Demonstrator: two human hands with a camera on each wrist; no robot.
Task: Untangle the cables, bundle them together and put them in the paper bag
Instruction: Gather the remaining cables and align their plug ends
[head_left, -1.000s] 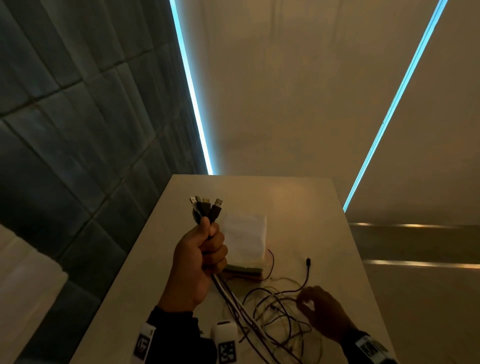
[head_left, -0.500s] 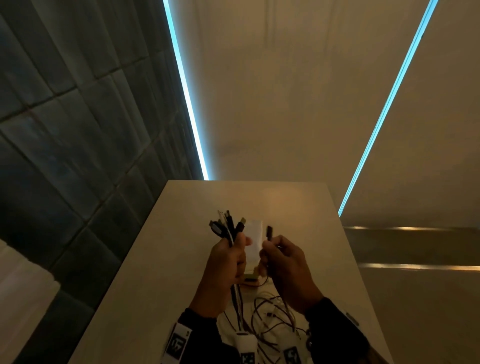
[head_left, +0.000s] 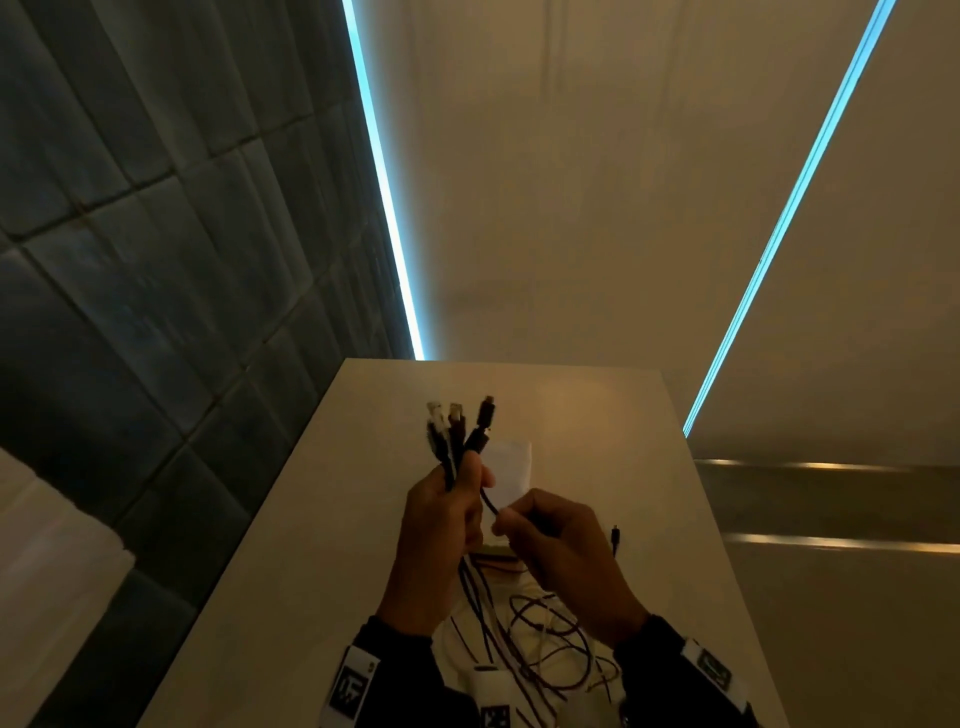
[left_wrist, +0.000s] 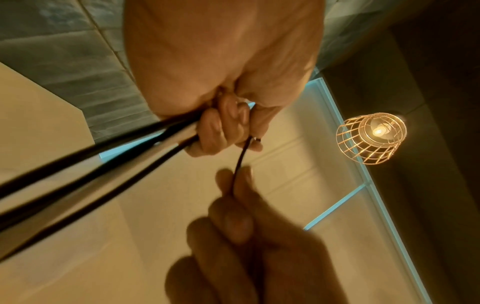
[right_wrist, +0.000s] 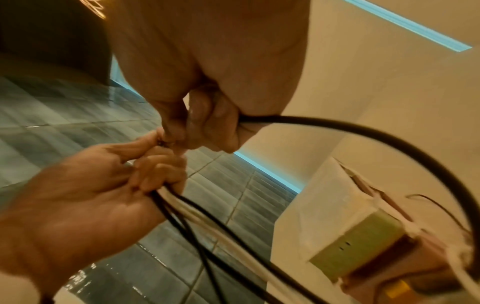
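Observation:
My left hand (head_left: 447, 514) is raised over the table and grips a bunch of cables (head_left: 457, 436) with their plug ends sticking up out of the fist. Just to its right, my right hand (head_left: 540, 540) pinches one thin black cable (head_left: 488, 501) that runs from the bunch. In the left wrist view the left hand (left_wrist: 223, 127) holds the black cables (left_wrist: 103, 152), and the thin cable (left_wrist: 240, 162) passes between the right hand's fingers (left_wrist: 231, 207). The loose lengths lie tangled on the table (head_left: 550, 639). The white paper bag (head_left: 511, 467) stands behind my hands, partly hidden.
The long pale table (head_left: 291, 571) runs away from me toward a beige wall. A dark tiled wall (head_left: 156, 260) stands close on the left. One cable end (head_left: 615, 535) lies to the right of my hands. A wire-cage lamp (left_wrist: 371, 137) hangs overhead.
My right hand came up from the tangle on the table with a cable end and brought it to the left hand's bunch. It now pinches that cable just below the bunch.

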